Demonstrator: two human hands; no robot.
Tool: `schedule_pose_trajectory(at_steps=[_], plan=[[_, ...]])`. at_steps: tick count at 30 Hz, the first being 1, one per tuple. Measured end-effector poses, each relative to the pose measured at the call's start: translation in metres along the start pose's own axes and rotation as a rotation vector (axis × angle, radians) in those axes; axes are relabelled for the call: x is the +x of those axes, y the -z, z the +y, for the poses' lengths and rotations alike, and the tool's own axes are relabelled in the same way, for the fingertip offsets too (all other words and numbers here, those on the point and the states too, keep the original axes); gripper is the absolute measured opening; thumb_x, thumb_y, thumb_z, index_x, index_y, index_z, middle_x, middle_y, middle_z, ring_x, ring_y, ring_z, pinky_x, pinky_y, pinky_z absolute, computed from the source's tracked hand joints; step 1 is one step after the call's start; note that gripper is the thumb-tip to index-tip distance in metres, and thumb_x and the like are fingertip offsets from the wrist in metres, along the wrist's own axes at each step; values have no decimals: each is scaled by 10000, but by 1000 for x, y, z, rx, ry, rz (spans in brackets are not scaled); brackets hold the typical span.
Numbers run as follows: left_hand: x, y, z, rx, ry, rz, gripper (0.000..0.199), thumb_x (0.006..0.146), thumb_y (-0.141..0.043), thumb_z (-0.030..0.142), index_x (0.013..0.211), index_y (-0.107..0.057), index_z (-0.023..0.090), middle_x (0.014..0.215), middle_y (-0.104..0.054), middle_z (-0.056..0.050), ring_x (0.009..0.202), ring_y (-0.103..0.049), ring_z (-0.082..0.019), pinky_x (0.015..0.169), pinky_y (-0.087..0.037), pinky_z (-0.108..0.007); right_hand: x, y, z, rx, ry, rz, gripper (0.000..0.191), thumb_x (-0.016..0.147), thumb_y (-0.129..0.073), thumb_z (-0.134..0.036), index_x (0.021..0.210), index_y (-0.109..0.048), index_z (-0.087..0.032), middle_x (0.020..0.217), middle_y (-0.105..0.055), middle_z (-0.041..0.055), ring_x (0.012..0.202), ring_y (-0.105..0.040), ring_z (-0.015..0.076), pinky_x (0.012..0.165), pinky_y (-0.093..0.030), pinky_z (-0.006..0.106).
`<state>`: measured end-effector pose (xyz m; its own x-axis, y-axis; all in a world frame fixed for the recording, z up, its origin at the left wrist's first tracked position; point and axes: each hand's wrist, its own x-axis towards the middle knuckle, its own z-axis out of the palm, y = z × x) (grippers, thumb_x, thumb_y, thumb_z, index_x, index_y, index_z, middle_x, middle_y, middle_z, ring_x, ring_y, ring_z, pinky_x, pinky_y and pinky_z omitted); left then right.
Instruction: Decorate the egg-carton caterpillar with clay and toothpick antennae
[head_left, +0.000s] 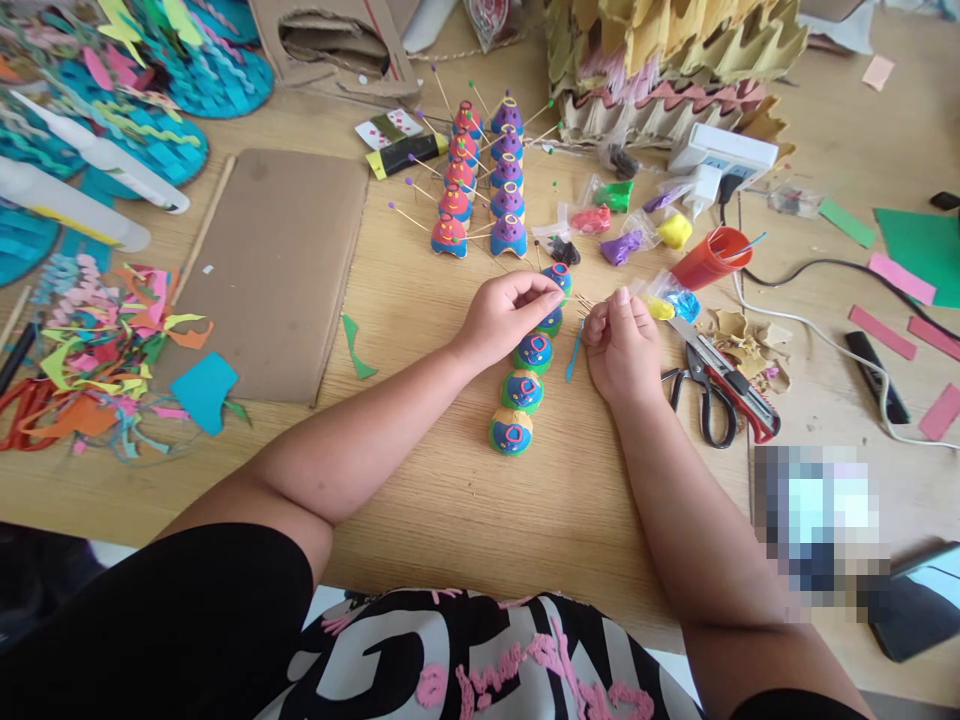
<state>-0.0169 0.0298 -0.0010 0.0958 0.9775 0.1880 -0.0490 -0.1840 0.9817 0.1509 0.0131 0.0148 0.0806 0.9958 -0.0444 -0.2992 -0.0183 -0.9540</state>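
Observation:
A painted egg-carton strip [523, 390] with blue and green bumps, red clay rings and small dots lies in front of me. My left hand [512, 312] is over its far end, thumb and fingertips pressed together beside the bumps; what they pinch, if anything, is hidden. To the right of the strip my right hand [624, 345] is closed, thumb on curled fingers, and I cannot make out what is in it. Several toothpicks [587, 303] lie between the hands, near a thin blue paper scrap [574, 352].
Behind stand red-blue [449, 234] and purple-blue egg-carton strips [508, 234] with stick feelers. Right are bagged clay [621, 246], an orange cup [712, 258], scissors [709, 395] and a utility knife [731, 385]. Left are cardboard [274, 270] and paper scraps [112, 360].

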Motion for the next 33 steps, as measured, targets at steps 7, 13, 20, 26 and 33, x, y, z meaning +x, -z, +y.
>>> schedule_pose_trajectory(at_steps=[7, 13, 20, 26, 33], plan=[[-2, 0, 4, 10, 1, -28, 250, 866, -806, 433, 898, -772, 188, 862, -785, -27, 747, -659, -132, 701, -525, -276, 0, 0, 1, 3, 6, -1, 560, 848, -740, -680, 682, -448, -232, 578, -460, -80, 492, -421, 54, 483, -387, 220], [-3, 0, 10, 30, -5, -40, 257, 862, -805, 433, 878, -771, 178, 837, -779, -28, 730, -650, -127, 689, -523, -270, 0, -1, 3, 35, 45, 3, 576, 803, -772, -700, 667, -471, -228, 560, -475, -78, 489, -415, 53, 466, -357, 211], [-3, 0, 6, 3, -1, -20, 255, 867, -805, 426, 893, -775, 174, 851, -784, -32, 755, -663, -130, 702, -523, -274, 1, -2, 2, 62, -10, 44, 602, 855, -600, -818, 716, -520, -238, 587, -499, -53, 499, -458, 76, 466, -372, 239], [0, 0, 1, -89, 29, 23, 350, 806, -855, 512, 890, -781, 180, 850, -781, -15, 774, -685, -117, 728, -539, -254, 0, 4, 1, 54, 27, -64, 451, 839, -721, -702, 885, -643, -259, 609, -544, -62, 536, -474, 87, 519, -406, 239], [2, 0, 1, -127, 48, 46, 378, 767, -883, 525, 882, -791, 177, 827, -773, -8, 780, -685, -115, 730, -543, -249, 1, 4, 4, 97, 49, -35, 359, 728, -888, -529, 913, -725, -267, 633, -559, -78, 566, -463, 62, 546, -406, 216]])
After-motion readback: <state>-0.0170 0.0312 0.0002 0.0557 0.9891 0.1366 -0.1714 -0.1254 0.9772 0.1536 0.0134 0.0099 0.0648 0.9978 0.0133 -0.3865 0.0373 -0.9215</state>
